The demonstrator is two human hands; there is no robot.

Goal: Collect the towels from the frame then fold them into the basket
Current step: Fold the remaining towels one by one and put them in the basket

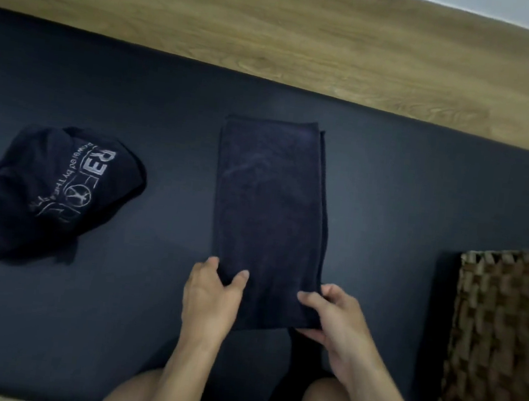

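Currently the long folded towel (269,207) lies on the dark surface, left of the basket (501,323). My left hand (210,296) and right hand (335,322) each pinch a near corner. I judge it soft, light and floppy, so a corner grip suits.

Folded towel (269,207): dark cloth, soft short nap, matt. Crumpled towel (45,190): same dark matt cloth, pale printed lettering. Dark mat (136,105): smooth, matt. Floor (275,22): wood-grain, faint sheen. Basket (500,339): woven wicker, brown and tan, rough.
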